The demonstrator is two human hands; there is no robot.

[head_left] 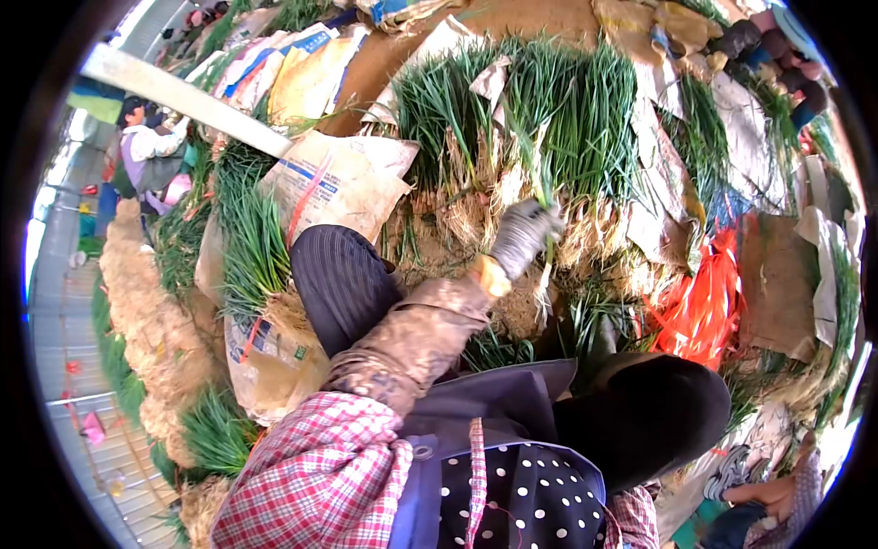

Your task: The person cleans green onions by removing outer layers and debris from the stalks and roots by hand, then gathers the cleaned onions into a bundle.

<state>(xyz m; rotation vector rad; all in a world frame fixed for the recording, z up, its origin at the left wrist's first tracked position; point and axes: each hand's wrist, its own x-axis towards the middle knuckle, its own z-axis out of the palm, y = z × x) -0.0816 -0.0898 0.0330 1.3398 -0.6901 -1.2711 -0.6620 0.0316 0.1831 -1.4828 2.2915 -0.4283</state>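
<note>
My left hand (530, 231), in a grey glove, reaches forward from a brown patterned sleeve cover and is closed. A thin scallion-like stalk (543, 291) passes through its fingers, pale end hanging down and green part above. Just beyond stands a wide row of scallion-like greens (585, 123), leaves pointing away from me and pale stringy roots toward me. Bare soil (512, 306) and a few loose greens (498, 350) lie below the hand. My right hand is out of sight; only a bit of plaid sleeve (633, 512) shows at lower right.
A printed sack (329, 183) and bundled greens (251, 242) lie at my left. Red plastic ties (700, 306) are heaped at right beside brown sacking (777, 284). A white beam (192, 101) crosses upper left. Other people (151, 151) sit at left, upper right and lower right.
</note>
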